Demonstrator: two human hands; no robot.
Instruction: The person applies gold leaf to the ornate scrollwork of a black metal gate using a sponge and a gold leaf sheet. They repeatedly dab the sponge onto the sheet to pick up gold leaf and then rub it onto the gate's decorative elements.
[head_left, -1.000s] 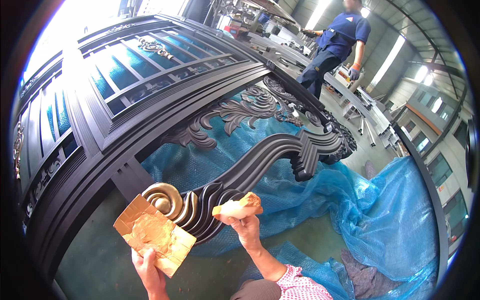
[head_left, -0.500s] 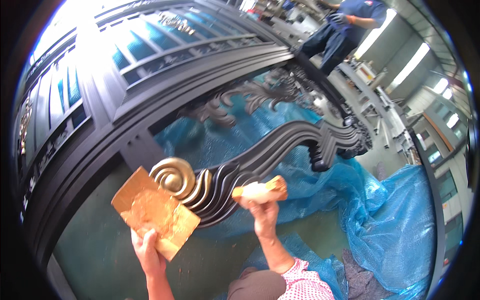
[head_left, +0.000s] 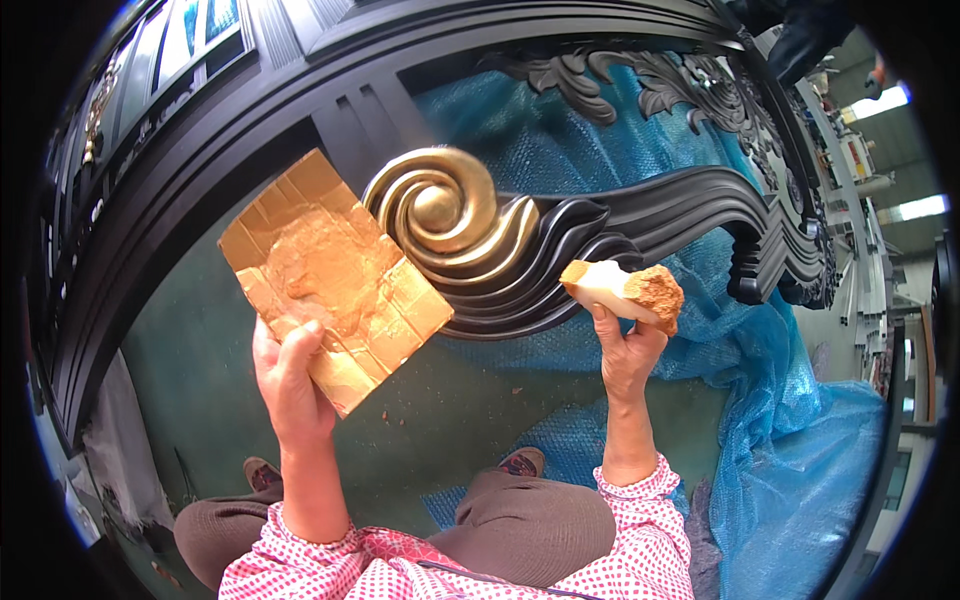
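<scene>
Here, the left hand (head_left: 295,385) grips a flat piece of cardboard (head_left: 330,260) by its lower left edge, thumb pressed on the face, which is smeared with gold paint. The cardboard's long axis slants from upper left to lower right, its painted face turned up toward the head, and its right edge covers part of the gold scroll (head_left: 437,208) in this view.

The right hand (head_left: 630,355) pinches a sponge (head_left: 610,285) from below, thumb on the near side. The sponge lies nearly level, its long axis running left to right with a slight dip rightward; the narrower gold end points toward the scroll, the rough orange-gold end away. Behind it runs the black moulding (head_left: 690,205), lengthwise to the right; whether they touch cannot be told. Blue bubble wrap (head_left: 800,450) spreads beyond and to the right.
</scene>
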